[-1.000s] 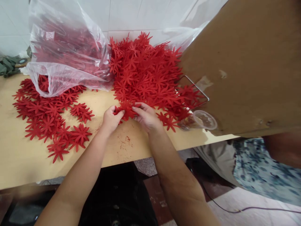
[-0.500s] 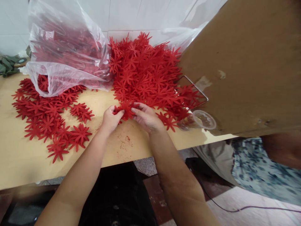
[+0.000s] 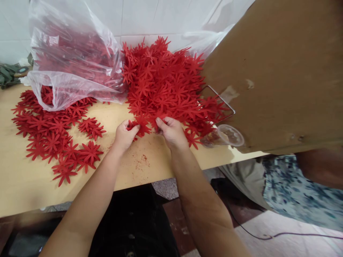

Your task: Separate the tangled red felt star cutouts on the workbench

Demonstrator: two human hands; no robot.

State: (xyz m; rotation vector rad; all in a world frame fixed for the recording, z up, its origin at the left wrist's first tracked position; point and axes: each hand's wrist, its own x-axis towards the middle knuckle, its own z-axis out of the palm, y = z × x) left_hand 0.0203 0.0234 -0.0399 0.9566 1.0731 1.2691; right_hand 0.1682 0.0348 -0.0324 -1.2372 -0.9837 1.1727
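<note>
Near the table's front edge, my left hand (image 3: 126, 135) is closed on a red flower piece (image 3: 142, 125), its thumb pressed on the petals. Just to the right, my right hand (image 3: 171, 131) pinches another red flower piece (image 3: 158, 119) between thumb and fingers. A small gap lies between the two hands. Behind them rises a large heap of red flower pieces (image 3: 163, 78). Further left a second pile of red flower pieces (image 3: 50, 128) spreads over the table (image 3: 120, 175), partly under a clear plastic bag (image 3: 77, 57) full of red pieces.
A large brown board (image 3: 281, 78) leans in from the right. By its lower edge lie a clear plastic cup (image 3: 230, 135) and a metal wire frame (image 3: 221, 99). Green leaves (image 3: 9, 75) sit at the far left. A person in a patterned garment (image 3: 297, 189) is at the right.
My right hand has moved slightly right, away from the piece in my left hand, and has closed into a pinch. My left hand keeps its hold. The whole view has shifted a little.
</note>
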